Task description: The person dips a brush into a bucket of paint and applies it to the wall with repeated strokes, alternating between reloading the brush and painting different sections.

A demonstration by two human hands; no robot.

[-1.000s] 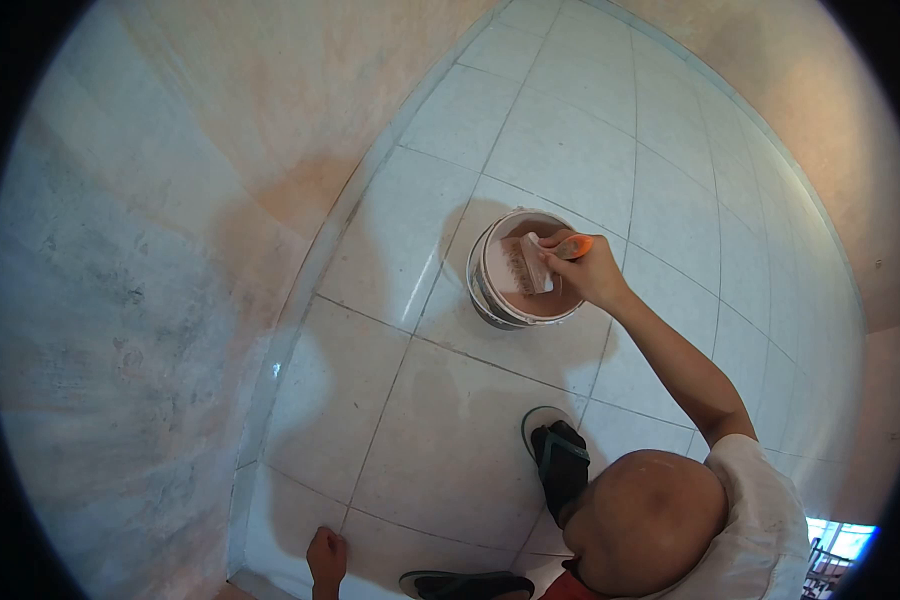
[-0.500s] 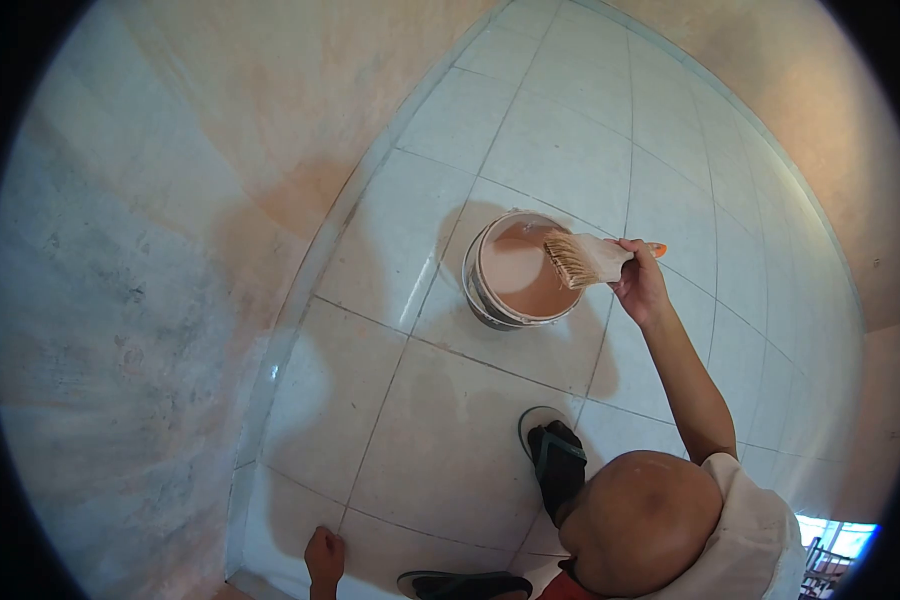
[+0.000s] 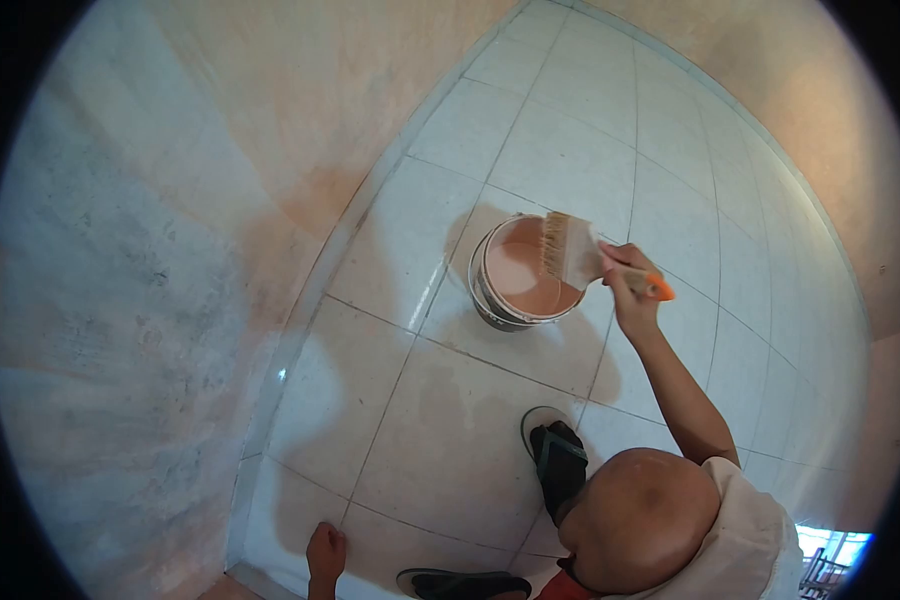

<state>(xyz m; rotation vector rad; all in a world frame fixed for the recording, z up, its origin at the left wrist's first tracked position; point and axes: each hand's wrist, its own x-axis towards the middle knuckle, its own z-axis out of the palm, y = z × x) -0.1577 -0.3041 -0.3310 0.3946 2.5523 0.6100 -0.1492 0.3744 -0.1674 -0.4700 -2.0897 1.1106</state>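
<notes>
Down at the bottom edge, well short of the paint bucket [image 3: 526, 272], the left hand [image 3: 325, 553] rests near the tiled floor [image 3: 450, 430]; its fingers are too small to read. Farther off, the right hand [image 3: 628, 290] is closed around an orange-handled paintbrush [image 3: 573, 250], bristles over the bucket's far rim.

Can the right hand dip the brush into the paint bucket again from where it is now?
Probably yes. The right hand holds the brush just above the bucket, whose top is open, with nothing between bristles and paint. The left hand rests on the floor, far away.
</notes>
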